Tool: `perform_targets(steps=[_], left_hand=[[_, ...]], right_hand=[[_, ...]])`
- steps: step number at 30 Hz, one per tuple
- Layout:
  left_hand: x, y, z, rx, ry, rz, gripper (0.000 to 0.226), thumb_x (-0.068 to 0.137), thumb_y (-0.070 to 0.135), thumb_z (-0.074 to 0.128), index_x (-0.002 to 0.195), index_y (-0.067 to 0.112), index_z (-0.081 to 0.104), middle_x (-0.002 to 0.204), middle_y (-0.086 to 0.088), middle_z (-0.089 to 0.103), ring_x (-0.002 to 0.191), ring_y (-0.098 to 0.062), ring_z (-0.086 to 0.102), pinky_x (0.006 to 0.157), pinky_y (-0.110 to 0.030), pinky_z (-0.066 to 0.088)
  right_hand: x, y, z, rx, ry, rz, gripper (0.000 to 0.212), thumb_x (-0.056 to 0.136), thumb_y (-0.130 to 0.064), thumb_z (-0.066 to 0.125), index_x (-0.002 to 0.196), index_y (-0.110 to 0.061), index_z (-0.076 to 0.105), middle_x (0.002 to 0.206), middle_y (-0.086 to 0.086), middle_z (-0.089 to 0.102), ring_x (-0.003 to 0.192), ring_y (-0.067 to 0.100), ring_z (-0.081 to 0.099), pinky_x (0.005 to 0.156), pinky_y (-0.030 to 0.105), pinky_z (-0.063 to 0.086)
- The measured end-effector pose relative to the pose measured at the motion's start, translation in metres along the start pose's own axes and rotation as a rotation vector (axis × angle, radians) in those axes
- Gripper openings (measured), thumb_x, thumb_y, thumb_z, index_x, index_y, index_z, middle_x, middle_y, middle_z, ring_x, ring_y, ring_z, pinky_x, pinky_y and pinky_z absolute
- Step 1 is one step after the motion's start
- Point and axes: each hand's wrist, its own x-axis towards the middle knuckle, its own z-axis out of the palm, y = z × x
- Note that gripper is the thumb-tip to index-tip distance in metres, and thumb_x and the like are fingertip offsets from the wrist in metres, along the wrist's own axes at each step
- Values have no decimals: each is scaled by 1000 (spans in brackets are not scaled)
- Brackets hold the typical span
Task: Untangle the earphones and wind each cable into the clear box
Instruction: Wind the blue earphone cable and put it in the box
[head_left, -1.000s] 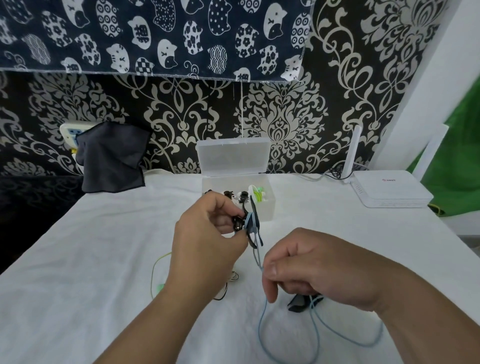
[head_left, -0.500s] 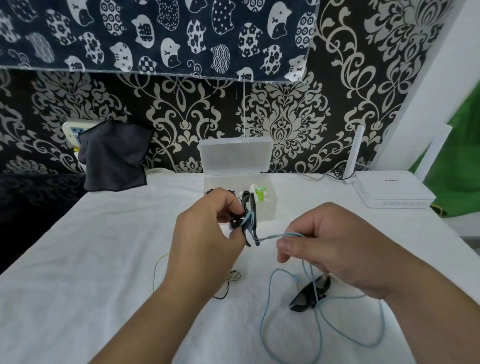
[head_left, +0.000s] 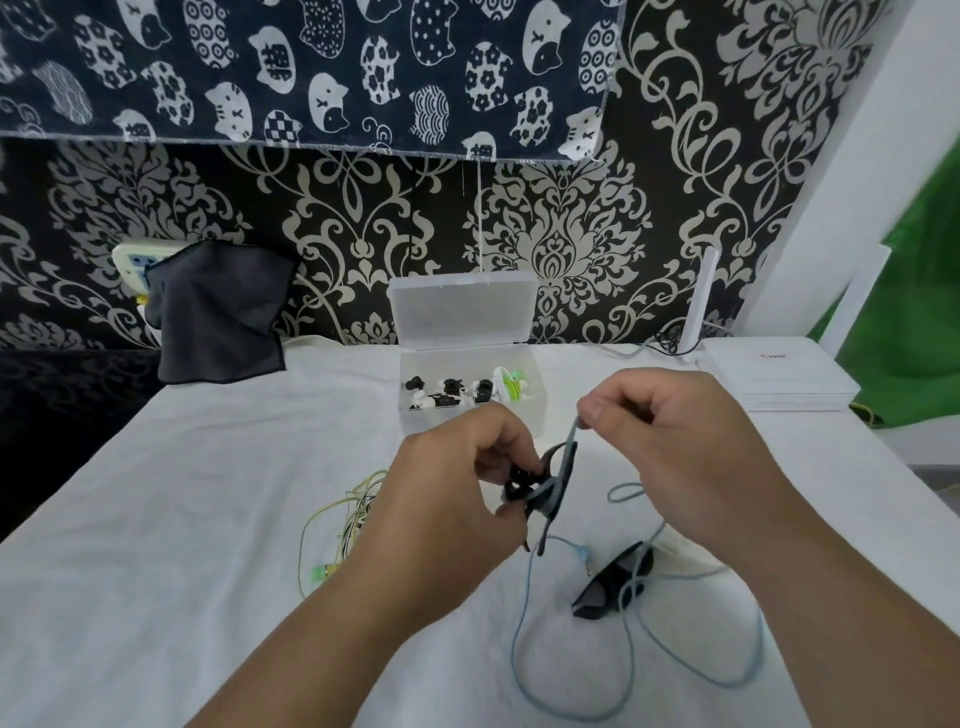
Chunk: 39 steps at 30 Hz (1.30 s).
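My left hand (head_left: 447, 493) pinches a black ear-hook earpiece (head_left: 545, 483) above the white cloth, in front of the clear box (head_left: 535, 410). My right hand (head_left: 670, 441) pinches the blue-grey cable (head_left: 571, 431) just above that earpiece and holds it raised. The rest of this cable loops over the cloth (head_left: 524, 623) to a second black earpiece (head_left: 615, 582) lying below my right hand. The box stands open with its lid upright; several black, white and green earphones lie inside. A yellow-green earphone tangle (head_left: 337, 525) lies on the cloth, partly hidden by my left forearm.
A dark cloth (head_left: 218, 312) hangs over a wall socket at the back left. A white router (head_left: 774, 379) with upright antennas sits at the back right. The table (head_left: 182, 571) is covered in white fabric and backs onto a patterned wall.
My right hand has risen from low over the cloth to above the earpiece, carrying the blue-grey cable up around it. My left hand stays in place with the earpiece.
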Motion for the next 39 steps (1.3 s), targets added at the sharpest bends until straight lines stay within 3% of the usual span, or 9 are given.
perform_targets(steps=[4,9,12,15,18,22,27,33,39], left_hand=[[5,7,-3,-380,-14,-64,48,67,-19,71,70,28,61,84,-2,74,79,-21,72,78,-28,58],[8,5,-2,-617,63,-160,43,67,-32,60,74,10,53,80,-8,73,72,-18,69,67,-22,55],[9,4,-2,-689,110,-164,41,67,-29,62,73,9,52,81,-7,73,74,-20,70,67,-21,54],[11,5,-3,-733,152,-160,33,62,-17,68,75,9,52,83,-7,74,74,-20,72,67,-22,54],[12,2,-3,-667,233,-190,37,70,-26,65,77,8,53,85,-7,74,74,-19,72,69,-23,55],[12,-4,-6,-611,327,-211,36,71,-24,66,79,10,57,87,-7,75,75,-22,73,70,-25,56],[9,1,-1,-524,355,-212,34,71,-21,69,75,12,60,76,-1,73,56,-5,64,59,-13,49],[7,-1,-1,-174,409,-81,38,70,-9,75,78,25,62,83,15,71,78,-4,68,75,-16,54],[1,0,2,165,404,96,43,67,-9,74,78,30,58,81,17,66,83,0,62,72,-7,45]], right_hand=[[4,17,7,134,-18,142,27,96,-29,61,73,-20,70,49,-9,39,45,10,33,51,25,31],[6,24,13,173,-70,226,33,99,-32,55,72,-20,68,56,-3,39,48,13,33,54,33,29],[5,22,15,175,-79,243,36,100,-34,54,70,-18,67,59,-1,40,51,16,34,55,33,29],[0,20,24,146,-265,267,39,101,-34,50,70,-21,69,62,1,45,53,17,35,52,30,27],[-7,15,32,236,-462,286,40,105,-27,43,77,-16,70,57,-4,42,49,12,29,49,25,23],[-8,14,31,270,-566,272,32,106,-29,43,95,-20,73,59,-5,39,53,14,26,50,24,22],[-9,11,29,357,-632,355,24,104,-24,49,110,-11,69,59,-4,29,56,12,20,49,23,16],[-9,7,21,337,-600,392,23,101,-20,54,102,-5,71,55,-6,31,49,9,23,48,23,18],[-11,-4,22,366,-628,359,44,104,-32,49,83,0,71,53,-2,29,48,12,19,48,23,17]])
